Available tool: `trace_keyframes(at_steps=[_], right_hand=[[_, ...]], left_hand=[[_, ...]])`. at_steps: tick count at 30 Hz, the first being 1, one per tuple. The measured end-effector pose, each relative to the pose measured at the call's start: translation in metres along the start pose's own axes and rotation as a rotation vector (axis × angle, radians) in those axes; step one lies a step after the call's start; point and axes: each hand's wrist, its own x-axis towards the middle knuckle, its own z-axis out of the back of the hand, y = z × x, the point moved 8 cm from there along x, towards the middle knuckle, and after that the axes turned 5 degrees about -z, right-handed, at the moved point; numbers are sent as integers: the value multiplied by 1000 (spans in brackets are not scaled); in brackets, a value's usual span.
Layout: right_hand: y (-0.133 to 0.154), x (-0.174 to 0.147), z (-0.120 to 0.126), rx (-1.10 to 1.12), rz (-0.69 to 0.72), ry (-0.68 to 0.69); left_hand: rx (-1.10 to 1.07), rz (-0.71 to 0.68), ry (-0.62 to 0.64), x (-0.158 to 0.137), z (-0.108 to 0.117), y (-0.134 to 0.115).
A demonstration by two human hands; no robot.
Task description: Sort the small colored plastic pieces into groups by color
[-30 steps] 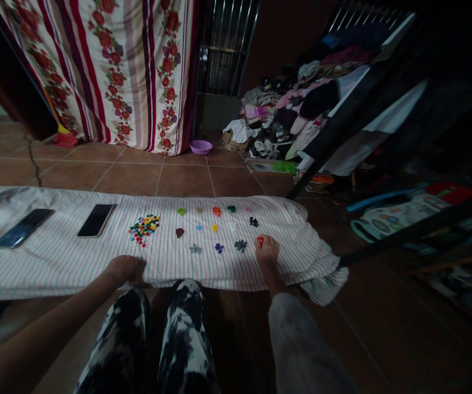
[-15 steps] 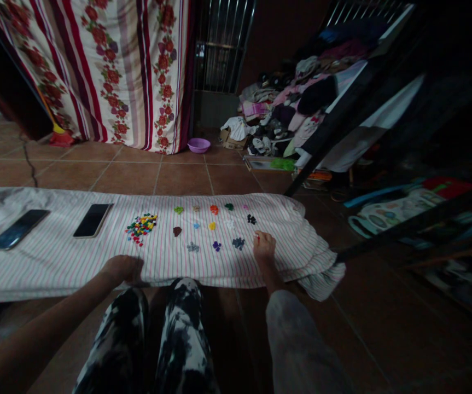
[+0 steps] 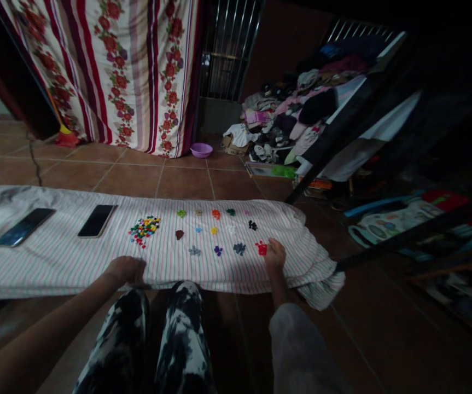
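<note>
Right hand (image 3: pixel 275 254): fingers partly curled, at the right edge of the red pieces (image 3: pixel 261 248); whether it grips one, cannot tell. Red pieces lie on the striped cloth (image 3: pixel 170 268), right of the dark grey pieces (image 3: pixel 239 249). Left hand (image 3: pixel 126 269) rests near the cloth's front edge, below the mixed-colour pile (image 3: pixel 144 229); finger closure unclear.

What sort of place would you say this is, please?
It looks like a room in someone's home, though I can't be certain: there is a flowered curtain, a large heap of clothes by the wall, and a broom on the tiled floor.
</note>
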Motion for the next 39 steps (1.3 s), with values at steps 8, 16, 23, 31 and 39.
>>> trace_keyframes(at_steps=[8, 16, 23, 31, 39], right_hand=[[9, -38, 14, -95, 156, 319], [21, -40, 7, -100, 252, 292], [21, -10, 5, -121, 152, 184], [13, 9, -25, -313, 246, 369], [42, 2, 0, -182, 262, 252]], left_hand=[[-6, -22, -28, 0, 0, 0], [1, -32, -36, -2, 1, -3], [5, -19, -26, 5, -3, 2], [-8, 4, -29, 1, 1, 0], [-54, 26, -52, -7, 12, -1]])
